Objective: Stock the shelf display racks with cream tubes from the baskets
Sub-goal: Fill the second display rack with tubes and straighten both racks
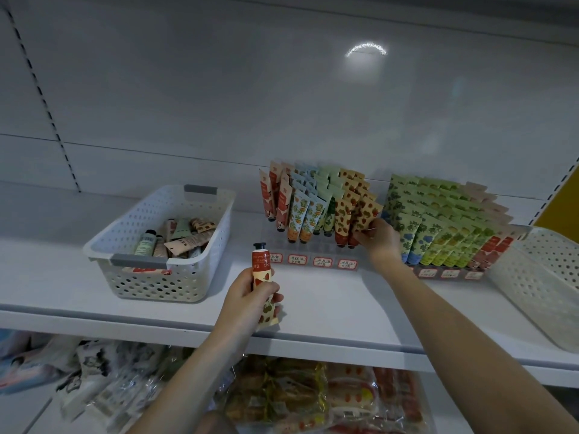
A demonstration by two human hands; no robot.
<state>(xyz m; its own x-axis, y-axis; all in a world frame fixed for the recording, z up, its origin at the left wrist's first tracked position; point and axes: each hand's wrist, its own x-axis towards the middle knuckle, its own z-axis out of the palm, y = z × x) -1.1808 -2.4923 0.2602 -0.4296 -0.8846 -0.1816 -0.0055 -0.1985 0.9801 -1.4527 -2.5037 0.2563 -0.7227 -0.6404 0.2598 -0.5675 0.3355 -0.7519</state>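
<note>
Light is dim and flat, with a cool grey cast over the white shelf [329,305] and its back panel [219,89]. One small bright arc of glare [366,50] sits high on that panel. Shadows are soft: a faint one under the left basket [156,277], and deep shade over the packets [297,396] on the shelf below. The wide lens bows the shelf's front edge and tilts the slotted upright [47,101]. The cream tube [260,264] gripped in the left hand [247,296] is sharpest. The right hand [380,238], pinching a strawberry-print tube [365,219], looks softer. The right basket [545,277] smears, and the price labels [322,262] are unreadable.
</note>
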